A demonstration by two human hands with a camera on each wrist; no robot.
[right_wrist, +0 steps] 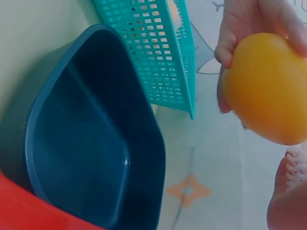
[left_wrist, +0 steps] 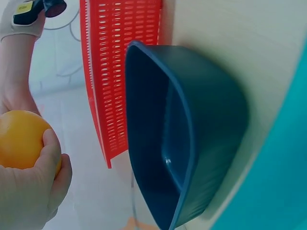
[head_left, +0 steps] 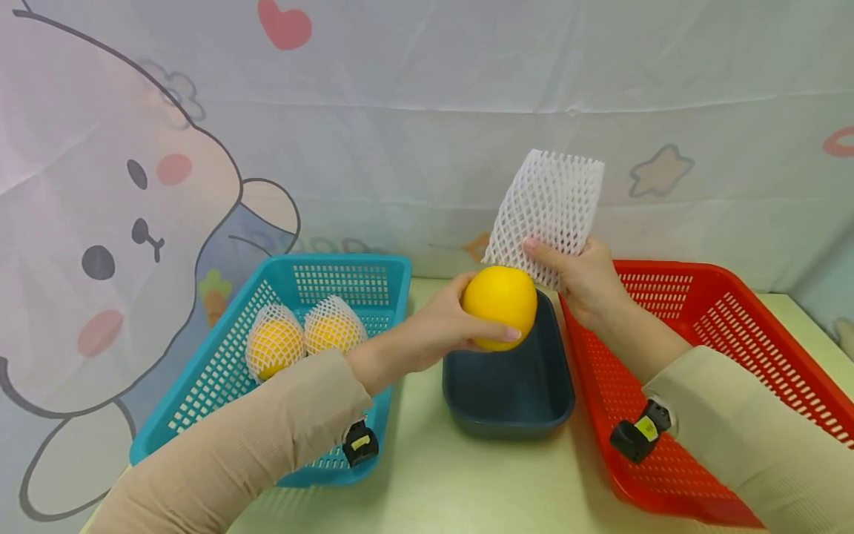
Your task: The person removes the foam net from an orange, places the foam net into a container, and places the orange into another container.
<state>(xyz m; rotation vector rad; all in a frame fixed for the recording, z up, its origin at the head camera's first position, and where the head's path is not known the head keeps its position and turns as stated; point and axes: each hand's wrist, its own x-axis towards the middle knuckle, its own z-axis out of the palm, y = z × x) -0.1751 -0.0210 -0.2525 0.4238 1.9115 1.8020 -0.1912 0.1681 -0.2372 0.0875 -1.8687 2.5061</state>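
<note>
Left grip (head_left: 434,326) curled round a bare yellow fruit (head_left: 502,304), thumb on near side, fruit held up in the air. Right grip (head_left: 587,282), up and right of it, pinching a white foam net (head_left: 543,208), thumb in front.

Net: flattened, long axis runs up and leans right; lower end just behind the fruit's top, upper end past the right grip's fingertips. Touching or not, can't tell. Fruit: near round, no clear long axis; can't tell where its stem end points.

Below the grips: dark blue tub (head_left: 508,400), sitting on the table, long side running away from the person. Table (head_left: 427,445) is pale yellow-green, smooth, matte; bare strip between tub and teal basket.

Left of the left grip: teal basket (head_left: 333,259) with two net-wrapped fruits (head_left: 275,345), side by side. Below and right of the right grip: red basket (head_left: 674,265), close beside the tub.

Beyond both grips: pale cloth (head_left: 414,74) hung behind the table, light creases across it. Big cartoon animal (head_left: 167,245) printed at far left; heart above the left grip, star right of the right grip.
</note>
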